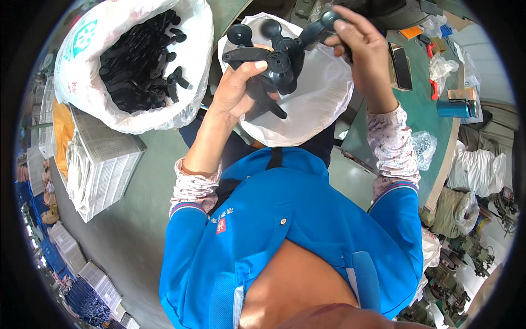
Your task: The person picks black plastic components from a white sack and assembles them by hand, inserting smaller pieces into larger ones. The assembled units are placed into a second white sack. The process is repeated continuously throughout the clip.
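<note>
Left hand (pixel 230 96): closed in a grip on a cluster of black plastic parts (pixel 278 62). Thumb lies forward, its tip against the cluster near the round hub; the other fingers are mostly hidden behind, so their spread cannot be told. One flat arm of the cluster juts out just above the thumb; another, pointed, hangs below the fingers.

Right hand (pixel 364 46): thumb and forefinger nearly together at a round end (pixel 330 20) on the cluster's far right arm. Forefinger fairly straight, reaching past the thumb; the rest curl loosely beneath. Whether they pinch hard or only touch, cannot tell.

Cluster sits between the two hands, above a white bag (pixel 323 104) that spreads beneath the fingers. To the left of the left fingers, well apart: a wide-mouthed plastic sack (pixel 193 71), many loose black pieces (pixel 131 68) inside. Right of the right fingers: green table (pixel 405 101), with a flat black slab (pixel 402 66) near the hand and a blue can (pixel 453 108) farther off.
</note>
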`<state>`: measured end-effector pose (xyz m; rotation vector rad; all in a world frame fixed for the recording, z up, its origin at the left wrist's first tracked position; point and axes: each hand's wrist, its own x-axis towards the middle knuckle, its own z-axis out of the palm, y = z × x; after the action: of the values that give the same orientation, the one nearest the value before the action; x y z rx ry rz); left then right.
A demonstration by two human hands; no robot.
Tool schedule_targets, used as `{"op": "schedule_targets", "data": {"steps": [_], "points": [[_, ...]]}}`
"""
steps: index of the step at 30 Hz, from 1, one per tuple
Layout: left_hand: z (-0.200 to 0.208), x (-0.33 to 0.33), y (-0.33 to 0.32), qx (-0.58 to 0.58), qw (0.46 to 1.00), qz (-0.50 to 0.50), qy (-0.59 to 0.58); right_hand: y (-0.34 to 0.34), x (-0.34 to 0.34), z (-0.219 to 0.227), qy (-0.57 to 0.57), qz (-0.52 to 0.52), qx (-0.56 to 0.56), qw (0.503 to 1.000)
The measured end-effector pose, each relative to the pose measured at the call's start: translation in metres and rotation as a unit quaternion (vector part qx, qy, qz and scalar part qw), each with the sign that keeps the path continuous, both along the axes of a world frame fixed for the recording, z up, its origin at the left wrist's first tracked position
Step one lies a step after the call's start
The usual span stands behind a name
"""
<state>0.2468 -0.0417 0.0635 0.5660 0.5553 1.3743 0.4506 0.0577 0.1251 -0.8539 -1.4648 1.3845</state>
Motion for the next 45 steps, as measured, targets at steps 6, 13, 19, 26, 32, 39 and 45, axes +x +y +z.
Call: {"op": "schedule_targets", "data": {"steps": [6,13,19,26,32,39,45], "points": [[-0.010,0.000,0.008,0.007,0.999,0.028,-0.035,0.036,-0.008,0.056,-0.025,-0.014,-0.007,1.000],[-0.009,0.006,0.016,0.001,0.996,0.080,-0.051,0.052,-0.019,0.045,-0.070,0.016,-0.079,0.994],[-0.012,0.007,0.021,0.004,0.994,0.096,-0.052,-0.005,0.011,-0.023,-0.068,0.086,-0.092,0.990],[-0.014,0.014,0.015,-0.002,0.996,0.072,-0.045,-0.048,0.006,-0.049,-0.132,0.081,-0.058,0.986],[-0.011,0.005,0.008,0.022,0.999,0.019,-0.035,-0.044,0.045,-0.036,-0.258,-0.029,0.225,0.939],[0.001,0.015,-0.004,0.013,0.998,-0.050,-0.034,-0.035,0.040,-0.015,0.114,0.045,-0.137,0.983],[-0.011,0.016,-0.008,0.004,0.989,-0.117,-0.086,-0.017,0.024,-0.018,0.246,0.136,-0.182,0.942]]}}
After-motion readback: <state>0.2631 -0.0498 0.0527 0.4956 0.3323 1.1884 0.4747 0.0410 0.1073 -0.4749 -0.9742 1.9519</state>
